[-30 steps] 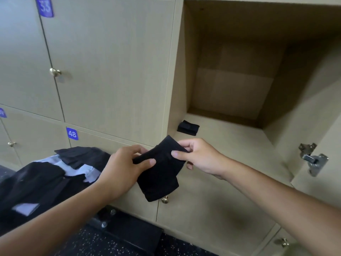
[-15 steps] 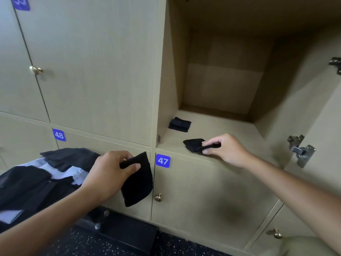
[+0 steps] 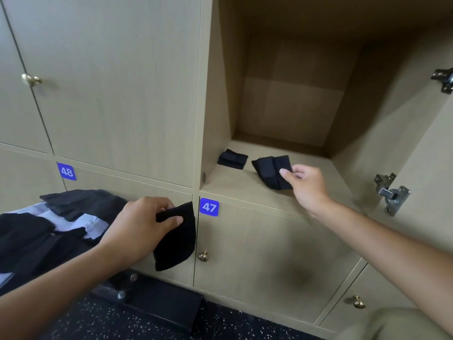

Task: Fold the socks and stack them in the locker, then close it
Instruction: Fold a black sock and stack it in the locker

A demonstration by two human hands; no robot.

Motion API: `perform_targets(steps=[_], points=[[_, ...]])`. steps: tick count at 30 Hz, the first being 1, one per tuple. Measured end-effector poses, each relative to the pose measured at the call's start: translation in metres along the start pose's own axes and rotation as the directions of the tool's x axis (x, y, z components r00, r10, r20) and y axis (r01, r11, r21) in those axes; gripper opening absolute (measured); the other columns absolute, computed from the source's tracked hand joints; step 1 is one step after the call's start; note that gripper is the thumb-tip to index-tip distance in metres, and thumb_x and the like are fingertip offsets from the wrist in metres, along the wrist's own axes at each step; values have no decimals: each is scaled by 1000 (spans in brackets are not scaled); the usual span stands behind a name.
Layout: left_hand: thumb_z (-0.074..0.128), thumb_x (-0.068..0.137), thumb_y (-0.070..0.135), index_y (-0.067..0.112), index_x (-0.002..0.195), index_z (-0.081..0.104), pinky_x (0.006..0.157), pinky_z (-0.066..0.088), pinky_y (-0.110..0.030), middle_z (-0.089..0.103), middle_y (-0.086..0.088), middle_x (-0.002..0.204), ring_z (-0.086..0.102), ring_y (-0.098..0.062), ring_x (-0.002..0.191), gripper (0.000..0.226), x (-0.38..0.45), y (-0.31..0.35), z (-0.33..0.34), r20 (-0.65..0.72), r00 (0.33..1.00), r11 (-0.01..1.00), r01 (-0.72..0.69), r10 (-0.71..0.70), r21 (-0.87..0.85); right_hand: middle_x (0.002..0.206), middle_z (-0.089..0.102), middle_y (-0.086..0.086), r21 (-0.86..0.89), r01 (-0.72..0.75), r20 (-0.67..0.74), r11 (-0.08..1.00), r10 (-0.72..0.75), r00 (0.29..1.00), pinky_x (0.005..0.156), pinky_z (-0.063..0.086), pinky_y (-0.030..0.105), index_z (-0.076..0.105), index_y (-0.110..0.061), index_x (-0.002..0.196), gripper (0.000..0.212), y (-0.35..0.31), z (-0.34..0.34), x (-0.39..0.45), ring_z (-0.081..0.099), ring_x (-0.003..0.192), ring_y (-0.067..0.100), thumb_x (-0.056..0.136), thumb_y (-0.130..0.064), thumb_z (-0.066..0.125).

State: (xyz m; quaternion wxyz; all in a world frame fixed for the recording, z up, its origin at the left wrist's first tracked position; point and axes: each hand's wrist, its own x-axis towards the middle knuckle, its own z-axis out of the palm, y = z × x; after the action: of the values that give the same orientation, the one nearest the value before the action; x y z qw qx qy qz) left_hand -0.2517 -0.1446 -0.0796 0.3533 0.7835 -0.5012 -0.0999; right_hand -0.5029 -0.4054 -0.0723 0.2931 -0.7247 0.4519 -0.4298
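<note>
At far left, low in the view: a heap of dark garments (image 3: 36,236) with pale blue-white cloth showing between them; its left and lower parts are cut off by the frame, and what it rests on cannot be made out. Closed locker doors stand behind it, one with a brass knob (image 3: 30,80), and a blue label 48 (image 3: 66,171) below.

Left of centre: left hand (image 3: 139,231), fingers curled and thumb pressed down, pinching the top edge of a black sock (image 3: 176,241). This sock is plain, matte, folded flat, and hangs in front of the lower doors beside blue label 47 (image 3: 209,207). Its inner fold is hidden behind the hand.

Centre right: the open locker (image 3: 245,185), pale wood-grain, its ceiling in shadow and cut off at the top. On its floor, near the left wall, lies a small folded black sock bundle (image 3: 232,159), compact and rectangular; its layers are too dark to count. Just to the right, apart from it, a second folded sock (image 3: 272,171) rests on the locker floor near the front edge, with a ribbed band visible. Right hand (image 3: 306,185) pinches its right end between thumb and curled fingers.

Far right: the open door's inner face with two metal hinges (image 3: 392,192), the upper one partly cut off.

Bottom: dark speckled floor (image 3: 73,320).
</note>
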Motion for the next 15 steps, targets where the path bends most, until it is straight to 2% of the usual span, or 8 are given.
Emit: perform_targets(steps=[3,6,8,10,13,15], points=[[73,91,33,30,75,69,57,46,-20,71,14,67,66,-3,64,17,0,0,2,11,1000,1000,-1,1,-8,94,72,4,148,-61,-80,987,74,994,73,52,34,65,-12,96,16,-8,-5,5,66,90,25,103,-23,57],[73,91,33,30,74,69,62,53,-28,71,14,68,67,-7,65,18,0,1,4,27,1000,1000,0,0,-7,103,66,-2,131,-49,-124,990,66,990,82,44,31,63,-19,106,15,-14,-8,15,59,97,17,106,-25,49],[73,91,33,30,74,69,62,54,-29,70,14,67,67,-8,65,18,0,2,6,31,1000,1000,-4,5,-2,101,66,-2,42,-44,-52,998,46,998,77,42,31,64,-19,104,16,-13,-4,21,57,95,17,106,-24,49],[73,91,34,30,73,68,60,50,-27,70,16,68,66,-6,64,19,0,2,8,32,999,1000,-11,11,5,101,68,-1,-120,-23,6,993,24,1000,76,42,33,65,-20,100,17,-7,3,27,59,94,20,106,-24,49],[73,91,35,31,74,68,60,50,-25,69,18,68,65,-3,63,18,-2,2,10,45,999,1000,-19,18,13,122,67,7,-301,-71,36,951,86,996,81,40,32,63,-17,119,25,2,13,33,58,105,26,108,-22,42],[72,92,35,30,75,68,60,52,-26,70,18,68,65,-2,63,18,-3,2,10,52,998,999,-23,21,28,134,61,10,-423,-70,40,903,96,995,92,43,34,58,-15,132,31,5,19,33,55,119,30,107,-20,40]])
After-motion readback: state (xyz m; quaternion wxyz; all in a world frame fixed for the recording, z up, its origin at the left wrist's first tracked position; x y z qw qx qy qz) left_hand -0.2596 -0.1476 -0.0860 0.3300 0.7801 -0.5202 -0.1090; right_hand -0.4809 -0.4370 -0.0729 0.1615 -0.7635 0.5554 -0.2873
